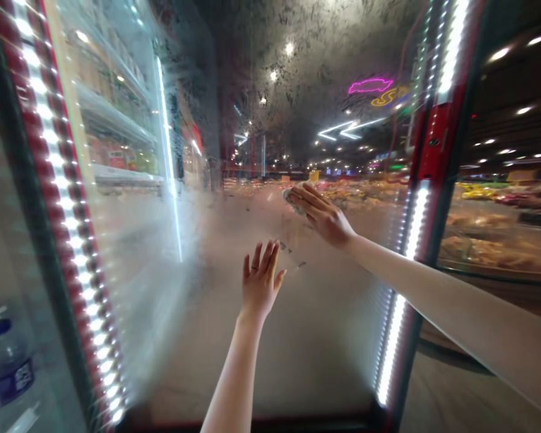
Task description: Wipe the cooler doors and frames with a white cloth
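Note:
A large glass door pane (306, 349) stands before me, fogged over its lower part and clearer, with dark streaks, higher up. My right hand (327, 216) presses a pale crumpled cloth (293, 197) against the glass, right of the middle. The palm hides most of the cloth. Lower and to the left, my left hand (260, 282) is raised with its fingers spread toward the fogged pane. A ring shows on one of its fingers, and it holds nothing. Whether its fingertips touch the glass I cannot tell. A few small dark marks show on the pane between the hands.
Bright light strips line the left frame (67, 216) and right frame (417, 222) of the pane. Lit shelves (121, 120) appear at the left. A bottle with a purple label (9, 379) stands at the lower left. Display counters with produce (500, 240) lie at the right.

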Motion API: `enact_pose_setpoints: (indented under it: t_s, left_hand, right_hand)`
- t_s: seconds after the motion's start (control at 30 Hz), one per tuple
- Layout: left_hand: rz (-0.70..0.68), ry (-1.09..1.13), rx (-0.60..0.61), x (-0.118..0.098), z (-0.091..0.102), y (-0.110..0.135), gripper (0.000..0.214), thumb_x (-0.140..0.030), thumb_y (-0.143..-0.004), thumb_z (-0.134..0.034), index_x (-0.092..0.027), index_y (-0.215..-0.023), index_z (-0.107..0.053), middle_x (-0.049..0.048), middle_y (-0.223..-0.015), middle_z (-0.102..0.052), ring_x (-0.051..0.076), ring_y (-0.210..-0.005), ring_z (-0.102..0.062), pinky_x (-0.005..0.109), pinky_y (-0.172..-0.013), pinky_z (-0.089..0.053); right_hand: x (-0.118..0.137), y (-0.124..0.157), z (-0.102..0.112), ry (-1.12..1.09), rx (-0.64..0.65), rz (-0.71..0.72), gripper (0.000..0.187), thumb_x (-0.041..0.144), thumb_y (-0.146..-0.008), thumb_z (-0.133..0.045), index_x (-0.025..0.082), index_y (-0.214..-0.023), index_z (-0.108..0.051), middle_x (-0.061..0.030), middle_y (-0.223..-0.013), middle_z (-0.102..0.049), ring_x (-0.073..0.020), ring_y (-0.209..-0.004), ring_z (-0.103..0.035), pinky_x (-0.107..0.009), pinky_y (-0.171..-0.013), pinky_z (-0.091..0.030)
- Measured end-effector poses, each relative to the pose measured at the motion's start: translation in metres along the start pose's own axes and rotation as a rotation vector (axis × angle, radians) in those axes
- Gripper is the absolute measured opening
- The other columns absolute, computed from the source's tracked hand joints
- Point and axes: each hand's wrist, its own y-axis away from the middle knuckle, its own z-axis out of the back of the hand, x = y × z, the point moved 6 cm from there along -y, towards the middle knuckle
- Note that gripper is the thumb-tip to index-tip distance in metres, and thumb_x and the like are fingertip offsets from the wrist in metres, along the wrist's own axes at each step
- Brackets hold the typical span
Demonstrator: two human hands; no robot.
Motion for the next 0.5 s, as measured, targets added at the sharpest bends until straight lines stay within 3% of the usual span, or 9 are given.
enact_pose_setpoints:
  t_s: [0.1, 0.27, 0.37, 0.5]
  left_hand:
    - [0.007, -0.01, -0.014, 0.005, 0.004, 0.0, 0.073, -0.037, -0.113, -0.054, -0.031, -0.179, -0.025, 0.0041, -0.181, -0.037, 0.031, -0.171, -0.036, 0.053, -0.137, -0.039]
    - [0.023, -0.027, -0.011, 0.013, 0.006, 0.002, 0.072, -0.034, -0.114, -0.051, -0.03, -0.18, -0.023, 0.0057, -0.182, -0.035, 0.031, -0.171, -0.035, 0.054, -0.135, -0.042]
    - [0.027, -0.027, -0.029, 0.016, 0.006, 0.004, 0.076, -0.033, -0.113, -0.051, -0.03, -0.181, -0.016, 0.0067, -0.182, -0.035, 0.031, -0.17, -0.037, 0.055, -0.135, -0.042]
    - [0.036, -0.017, -0.053, 0.022, 0.011, 0.007, 0.078, -0.032, -0.113, -0.052, -0.03, -0.181, -0.012, 0.007, -0.182, -0.034, 0.031, -0.17, -0.037, 0.054, -0.137, -0.039]
  right_hand:
    - [-0.012, -0.007, 0.009, 0.002, -0.059, -0.026, 0.065, 0.006, -0.105, -0.049, 0.035, -0.162, -0.062, -0.0021, -0.168, -0.061, -0.0233, -0.166, -0.044, -0.049, -0.139, -0.038]
    - [-0.005, -0.061, 0.002, 0.022, -0.241, -0.144, 0.078, -0.002, -0.099, -0.047, 0.036, -0.167, -0.055, -0.0019, -0.172, -0.056, -0.0239, -0.17, -0.037, -0.055, -0.141, -0.035]
    - [0.014, -0.069, -0.016, 0.002, -0.141, -0.045, 0.073, 0.001, -0.103, -0.047, 0.035, -0.168, -0.054, -0.0024, -0.171, -0.058, -0.0227, -0.17, -0.035, -0.053, -0.141, -0.035]
    - [0.023, -0.039, -0.021, 0.02, 0.02, 0.13, 0.063, 0.005, -0.109, -0.047, 0.033, -0.165, -0.059, -0.0046, -0.171, -0.057, -0.0228, -0.167, -0.041, -0.046, -0.136, -0.044]
